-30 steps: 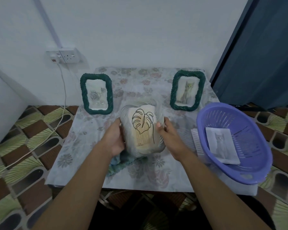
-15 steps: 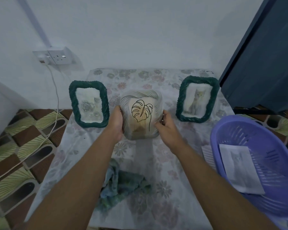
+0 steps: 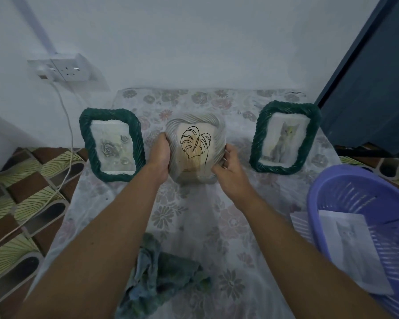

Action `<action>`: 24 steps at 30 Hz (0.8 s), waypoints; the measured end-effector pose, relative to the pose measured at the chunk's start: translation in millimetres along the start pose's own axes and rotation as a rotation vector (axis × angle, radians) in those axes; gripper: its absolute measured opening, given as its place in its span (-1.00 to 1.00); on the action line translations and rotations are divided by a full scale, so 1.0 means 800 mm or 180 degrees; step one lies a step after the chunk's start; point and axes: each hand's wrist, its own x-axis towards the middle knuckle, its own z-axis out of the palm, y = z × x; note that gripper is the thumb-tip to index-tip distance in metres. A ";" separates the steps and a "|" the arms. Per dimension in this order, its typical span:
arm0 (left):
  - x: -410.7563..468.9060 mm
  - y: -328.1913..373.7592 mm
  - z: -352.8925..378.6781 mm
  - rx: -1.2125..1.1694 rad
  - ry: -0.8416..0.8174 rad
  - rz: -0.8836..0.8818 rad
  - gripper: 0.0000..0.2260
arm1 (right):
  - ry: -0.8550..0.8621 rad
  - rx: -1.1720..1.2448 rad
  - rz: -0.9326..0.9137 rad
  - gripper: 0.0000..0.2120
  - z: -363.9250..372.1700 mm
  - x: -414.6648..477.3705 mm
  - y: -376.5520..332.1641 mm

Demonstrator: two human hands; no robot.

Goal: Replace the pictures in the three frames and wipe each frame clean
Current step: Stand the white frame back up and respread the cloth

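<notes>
Floral tablecloth [image 3: 194,215] covers a small table against a pale wall. Fingers of the left hand [image 3: 159,155] curl round the left edge of the silver frame [image 3: 195,148], their tips hidden behind it. The right hand [image 3: 230,164] curls its fingers on the lower right edge. This frame, showing a line-drawn leaf, is upright mid-table between the hands; whether its base touches the tablecloth cannot be told. The green rose frame [image 3: 85,143] stands just left of it and the green cat frame [image 3: 256,146] to its right, both apart from it. A crumpled rag [image 3: 161,272] lies near the front edge between the forearms. The basket [image 3: 346,180] at far right holds a cat print [image 3: 350,245].
</notes>
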 end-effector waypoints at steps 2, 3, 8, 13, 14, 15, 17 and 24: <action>0.002 0.000 -0.001 -0.0008 0.0005 0.0029 -0.59 | -0.0013 0.0012 -0.0012 -0.41 0.004 0.002 0.000; 0.003 -0.002 -0.001 -0.0009 0.0004 0.0034 -0.59 | -0.0008 0.0022 -0.0025 -0.41 0.004 0.002 0.000; 0.004 -0.006 -0.004 -0.0024 -0.0031 0.0079 -0.58 | -0.0035 0.0015 -0.0047 -0.40 0.005 0.001 -0.001; 0.003 -0.005 -0.002 -0.0017 0.0053 0.0122 -0.59 | -0.0060 0.0021 -0.0020 -0.42 0.006 0.000 -0.005; 0.002 -0.004 -0.002 -0.0022 0.0045 0.0107 -0.59 | -0.0070 0.0020 0.0009 -0.42 0.006 0.000 -0.006; 0.002 -0.004 -0.003 -0.0035 0.0019 0.0086 -0.58 | -0.0072 0.0015 0.0032 -0.41 0.007 0.000 -0.007; 0.002 -0.004 -0.003 -0.0050 -0.0012 0.0057 -0.56 | -0.0055 -0.0021 0.0059 -0.38 0.008 0.000 -0.009; 0.000 0.001 0.003 -0.0095 -0.0032 0.0019 -0.49 | 0.0031 -0.0053 0.0075 -0.40 0.010 0.003 -0.014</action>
